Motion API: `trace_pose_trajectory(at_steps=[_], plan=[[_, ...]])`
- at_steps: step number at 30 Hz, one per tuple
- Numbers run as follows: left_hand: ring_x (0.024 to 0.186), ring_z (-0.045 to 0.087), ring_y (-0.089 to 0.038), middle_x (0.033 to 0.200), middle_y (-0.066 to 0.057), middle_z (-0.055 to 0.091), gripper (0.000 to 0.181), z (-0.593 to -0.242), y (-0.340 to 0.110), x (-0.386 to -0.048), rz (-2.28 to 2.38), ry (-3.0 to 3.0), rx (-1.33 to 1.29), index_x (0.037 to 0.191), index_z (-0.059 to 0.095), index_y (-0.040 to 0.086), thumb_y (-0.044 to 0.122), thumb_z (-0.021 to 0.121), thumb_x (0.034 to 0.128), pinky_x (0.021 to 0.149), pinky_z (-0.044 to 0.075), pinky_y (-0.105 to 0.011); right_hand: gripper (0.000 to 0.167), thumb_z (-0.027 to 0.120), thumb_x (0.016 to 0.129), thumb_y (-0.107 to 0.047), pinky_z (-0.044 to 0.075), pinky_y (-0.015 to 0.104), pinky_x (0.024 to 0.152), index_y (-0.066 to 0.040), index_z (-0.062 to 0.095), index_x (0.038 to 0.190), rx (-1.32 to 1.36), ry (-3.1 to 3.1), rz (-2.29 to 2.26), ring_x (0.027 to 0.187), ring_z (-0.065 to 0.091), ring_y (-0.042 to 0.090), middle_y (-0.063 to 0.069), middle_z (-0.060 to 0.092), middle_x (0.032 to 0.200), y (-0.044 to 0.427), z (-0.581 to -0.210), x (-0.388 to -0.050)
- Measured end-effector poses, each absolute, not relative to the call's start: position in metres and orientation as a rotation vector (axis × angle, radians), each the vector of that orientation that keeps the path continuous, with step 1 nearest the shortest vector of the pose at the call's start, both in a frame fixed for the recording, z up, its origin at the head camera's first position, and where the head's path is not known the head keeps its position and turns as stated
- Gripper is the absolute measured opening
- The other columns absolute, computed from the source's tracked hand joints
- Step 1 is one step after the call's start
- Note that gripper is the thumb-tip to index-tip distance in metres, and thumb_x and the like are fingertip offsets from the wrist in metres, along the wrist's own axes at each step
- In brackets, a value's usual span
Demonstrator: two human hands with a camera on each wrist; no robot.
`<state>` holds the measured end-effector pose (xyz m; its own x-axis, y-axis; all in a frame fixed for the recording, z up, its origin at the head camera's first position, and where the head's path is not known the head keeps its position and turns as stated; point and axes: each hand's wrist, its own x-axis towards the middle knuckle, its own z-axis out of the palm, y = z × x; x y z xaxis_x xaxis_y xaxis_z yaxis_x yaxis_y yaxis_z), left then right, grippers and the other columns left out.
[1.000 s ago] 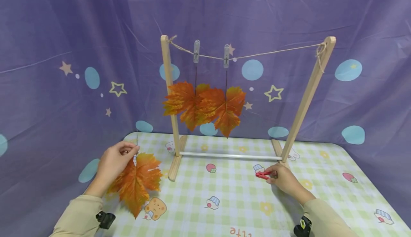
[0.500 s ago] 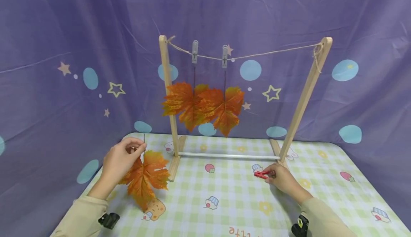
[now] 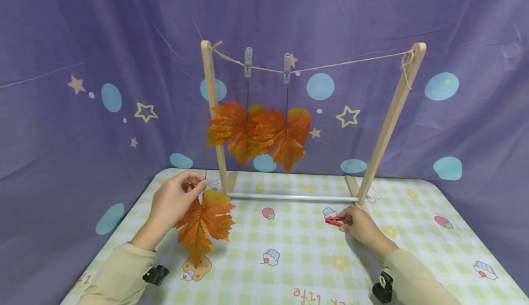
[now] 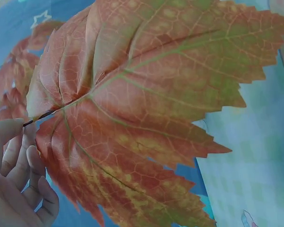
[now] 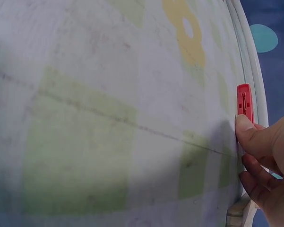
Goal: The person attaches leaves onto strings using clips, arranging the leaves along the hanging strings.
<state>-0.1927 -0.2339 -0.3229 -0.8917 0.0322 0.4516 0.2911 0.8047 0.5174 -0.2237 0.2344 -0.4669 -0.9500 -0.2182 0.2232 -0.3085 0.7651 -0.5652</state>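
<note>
My left hand pinches the thin dark stem of an orange maple leaf, which hangs below the fingers over the left part of the table. In the left wrist view the leaf fills most of the picture, its stem between thumb and fingers. Low over the table, by the stand's right foot, my right hand holds a red clothespin between thumb and fingers. The same clothespin points up from the fingertips in the right wrist view.
A wooden stand carries a twine line between its left post and right post. Two grey clothespins on the twine hold two overlapping maple leaves. A white crossbar joins the posts low down, above the checkered tablecloth.
My left hand has moved right with the maple leaf, closer to the stand's left post. The right hand stays in nearly the same place with the red clothespin. The view has shifted slightly.
</note>
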Motion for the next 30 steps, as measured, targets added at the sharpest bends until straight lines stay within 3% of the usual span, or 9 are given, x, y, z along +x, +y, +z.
trace_pose_trajectory(at_steps=[30], plan=[[0.051, 0.047, -0.010, 0.066, 0.010, 0.056, 0.010, -0.299, -0.152, -0.201, -0.847, -2.466, -0.542, 0.095, 0.069, 0.021, 0.030, 0.071, 0.0933, 0.043, 0.034, -0.030, 0.023, 0.082, 0.072, 0.007, 0.054, 0.038, 0.073, -0.002, 0.072, 0.090, 0.353, -2.841, 0.959, 0.078, 0.064, 0.020, 0.003, 0.062, 0.086, 0.231, -0.464, -0.222]])
